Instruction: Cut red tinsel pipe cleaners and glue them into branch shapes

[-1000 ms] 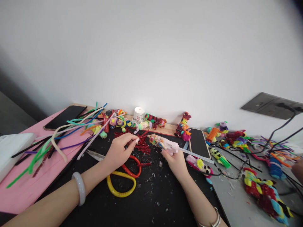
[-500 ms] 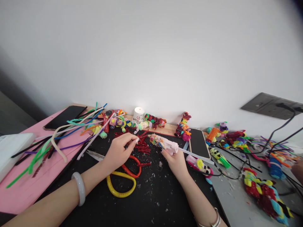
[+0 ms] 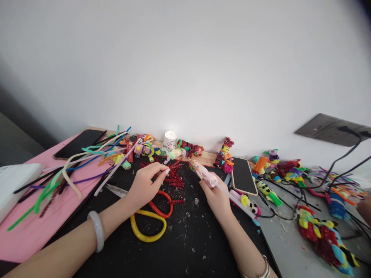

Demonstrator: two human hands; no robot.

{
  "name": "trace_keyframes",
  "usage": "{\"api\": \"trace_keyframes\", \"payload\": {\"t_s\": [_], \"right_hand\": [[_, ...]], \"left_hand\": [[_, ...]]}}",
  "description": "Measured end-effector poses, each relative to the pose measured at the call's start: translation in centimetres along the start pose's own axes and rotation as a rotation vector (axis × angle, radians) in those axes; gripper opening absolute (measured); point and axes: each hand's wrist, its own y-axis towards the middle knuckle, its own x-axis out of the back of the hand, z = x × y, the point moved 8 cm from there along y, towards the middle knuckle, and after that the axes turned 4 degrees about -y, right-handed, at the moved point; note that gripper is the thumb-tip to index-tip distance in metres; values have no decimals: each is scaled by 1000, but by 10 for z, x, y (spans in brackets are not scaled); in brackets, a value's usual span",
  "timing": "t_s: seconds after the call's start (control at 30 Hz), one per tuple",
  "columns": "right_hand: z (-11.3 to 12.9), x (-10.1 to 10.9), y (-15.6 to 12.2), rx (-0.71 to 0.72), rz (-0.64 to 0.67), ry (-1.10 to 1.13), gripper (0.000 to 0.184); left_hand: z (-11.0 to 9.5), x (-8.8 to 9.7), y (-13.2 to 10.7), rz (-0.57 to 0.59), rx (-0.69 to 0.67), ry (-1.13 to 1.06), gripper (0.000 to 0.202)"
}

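My left hand (image 3: 149, 183) is closed in a pinch, thumb against forefinger. From its fingertips a short, thin red pipe cleaner piece (image 3: 176, 166) seems to stick out; the fingers hide most of it. My right hand (image 3: 216, 197) is wrapped round a pale pink hot glue gun (image 3: 209, 177), whose nozzle end is crusted with coloured bits. A long translucent glue stick (image 3: 236, 199) runs out of its back. Between the hands lies a pile of red tinsel pipe cleaner pieces (image 3: 175, 180). Scissors (image 3: 148, 236) with yellow and red handles lie under my left wrist.
Loose pipe cleaners (image 3: 74, 170) spread over a pink board (image 3: 29, 239) on the left. A white paper cup (image 3: 169, 139) and pipe cleaner dolls (image 3: 224, 154) line the wall. Right, there are a phone (image 3: 244, 175), more dolls (image 3: 324, 239), black cables and another person's hand (image 3: 364, 208).
The glue gun has drawn back to the right, away from my left fingertips, and its rear has tipped downward with the glue stick. My left hand has stayed nearly still.
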Motion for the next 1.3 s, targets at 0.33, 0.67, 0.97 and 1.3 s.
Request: {"api": "trace_keyframes", "payload": {"t_s": [0.33,0.67,0.97,1.3], "right_hand": [[3,-2,-4,-1,-17,-479,46],[46,2,-19,196,1,333,16],[32,-28,-22,-127,181,843,9],[26,-35,-24,-216,213,959,8]], "left_hand": [[8,-12,-4,104,256,-383,19],[-4,-29,-15,156,331,-495,21],[-7,-39,-21,221,335,-498,23],[-8,-41,-23,242,327,-474,24]]}}
